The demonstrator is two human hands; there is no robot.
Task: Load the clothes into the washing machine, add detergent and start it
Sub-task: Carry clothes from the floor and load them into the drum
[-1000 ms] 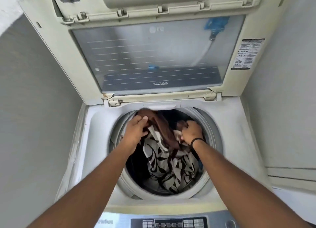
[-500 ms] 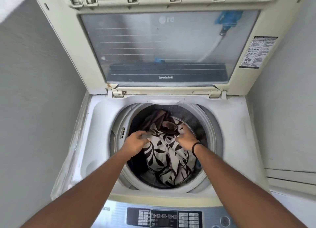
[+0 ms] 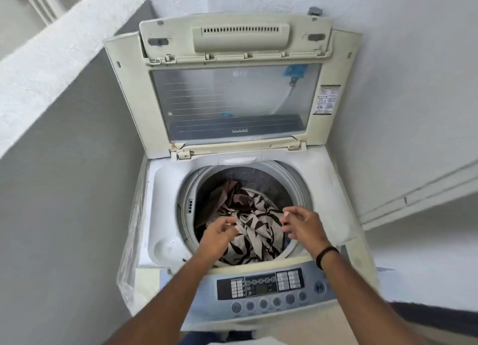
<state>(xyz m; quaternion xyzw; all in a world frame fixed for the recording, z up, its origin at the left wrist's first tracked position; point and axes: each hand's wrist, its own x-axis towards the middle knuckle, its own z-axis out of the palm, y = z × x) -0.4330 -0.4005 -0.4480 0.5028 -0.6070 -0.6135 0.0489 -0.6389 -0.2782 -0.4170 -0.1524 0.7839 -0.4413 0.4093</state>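
1. Grey-and-white plastered walls close in a narrow corner around a cream top-loading washing machine point(image 3: 258, 241), its glass-paned lid point(image 3: 232, 96) propped upright.
2. Left hand point(image 3: 219, 234): grip released, fingers loosely curled over the near left of the drum mouth, holding nothing; whether the fingertips touch the cloth I cannot tell.
3. Right hand point(image 3: 302, 224): grip likewise released, fingers spread and relaxed over the right of the opening; a black band point(image 3: 326, 255) circles the wrist.
4. Between and below the hands, a cream cloth printed with dark brown leaves point(image 3: 253, 231) lies heaped inside the steel drum point(image 3: 248, 176), a plain brown garment point(image 3: 225, 194) beside it toward the back left.
5. Blue-grey control panel point(image 3: 271, 287) with round buttons on the near edge; display detail too small to read.
6. Progress, judged: loading appears done or nearly so. No detergent in view; dosing, closing the lid and starting remain.
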